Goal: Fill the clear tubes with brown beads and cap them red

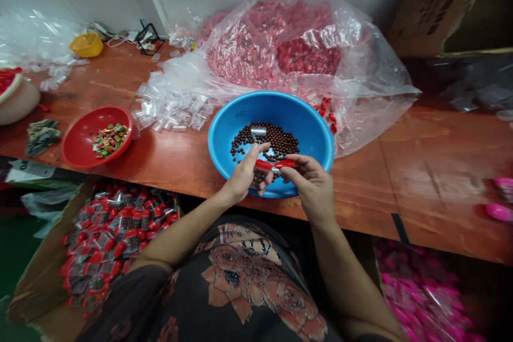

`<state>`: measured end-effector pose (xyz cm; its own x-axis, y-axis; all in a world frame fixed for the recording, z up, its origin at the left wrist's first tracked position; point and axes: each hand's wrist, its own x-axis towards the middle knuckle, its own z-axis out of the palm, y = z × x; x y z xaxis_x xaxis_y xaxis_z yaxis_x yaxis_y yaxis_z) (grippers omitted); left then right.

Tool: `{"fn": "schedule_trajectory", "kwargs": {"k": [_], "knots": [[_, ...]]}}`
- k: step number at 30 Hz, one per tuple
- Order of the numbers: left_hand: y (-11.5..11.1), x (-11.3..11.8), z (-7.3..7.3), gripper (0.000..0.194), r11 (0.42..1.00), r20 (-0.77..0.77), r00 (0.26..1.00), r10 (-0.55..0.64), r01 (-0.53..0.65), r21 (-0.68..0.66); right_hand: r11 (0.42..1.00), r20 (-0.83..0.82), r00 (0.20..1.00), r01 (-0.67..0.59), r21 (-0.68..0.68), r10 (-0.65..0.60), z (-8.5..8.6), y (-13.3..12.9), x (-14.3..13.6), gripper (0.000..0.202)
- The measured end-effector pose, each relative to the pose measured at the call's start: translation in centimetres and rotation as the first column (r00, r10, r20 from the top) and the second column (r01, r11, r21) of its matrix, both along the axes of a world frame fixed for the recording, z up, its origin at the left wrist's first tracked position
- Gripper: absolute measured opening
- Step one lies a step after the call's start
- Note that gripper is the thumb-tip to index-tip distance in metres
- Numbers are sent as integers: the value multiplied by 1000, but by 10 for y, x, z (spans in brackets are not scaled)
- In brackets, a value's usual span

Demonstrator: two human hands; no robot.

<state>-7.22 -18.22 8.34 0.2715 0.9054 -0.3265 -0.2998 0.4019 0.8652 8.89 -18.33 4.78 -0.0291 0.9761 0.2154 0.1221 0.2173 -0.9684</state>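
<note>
My left hand (242,175) is closed around a small clear plastic container (261,175) filled with dark brown balls, with red plastic at its top. In my right hand (316,184) a red plastic cap (284,163) is pinched between thumb and fingers, right beside the container. Whether the two pieces touch is hard to make out. Both hands are over the near side of a blue basin (316,133). Loose brown balls (276,134) lie in the basin, along with a clear tube (258,131).
A big plastic bag of red pieces (276,37) lies behind the basin, clear tubes (176,109) to its left. Farther left is a red bowl (76,136) of small wrapped packets. Below stand a box of filled red-capped containers (116,235) and pink pieces (425,288).
</note>
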Motion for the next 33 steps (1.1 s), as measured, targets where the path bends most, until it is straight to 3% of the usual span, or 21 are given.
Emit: {"fn": "schedule_trajectory", "kwargs": {"k": [2, 5, 8, 12, 17, 21, 27, 33], "knots": [[-1, 2, -3, 81, 1000, -16, 1000, -14, 14, 0, 998, 17, 999, 28, 48, -29, 2, -1, -2, 34], [-2, 6, -7, 85, 1000, -16, 1000, -15, 15, 1, 964, 264, 964, -88, 250, 20, 8, -5, -6, 52], [-2, 9, -6, 80, 1000, 17, 1000, -13, 13, -17, 888, 548, 836, -268, 373, 22, 15, -8, -10, 77], [1, 8, -1, 69, 998, 14, 1000, -18, 19, -62, 864, 696, 716, -317, 391, -53, 19, -10, -13, 86], [1, 6, -2, 53, 995, 8, 999, 46, -45, -85, 802, 743, 661, -386, 455, -104, 23, 0, -12, 70], [0, 5, -2, 58, 994, 5, 999, 44, -43, -96, 748, 747, 658, -448, 489, -94, 25, 9, -12, 63], [-3, 3, -1, 84, 998, -3, 1000, 17, -18, -61, 750, 712, 702, -457, 478, -25, 21, 12, -13, 70], [-6, 3, 2, 79, 1000, -48, 999, -13, 12, -20, 758, 686, 727, -441, 481, -12, 19, 9, -13, 68]]}}
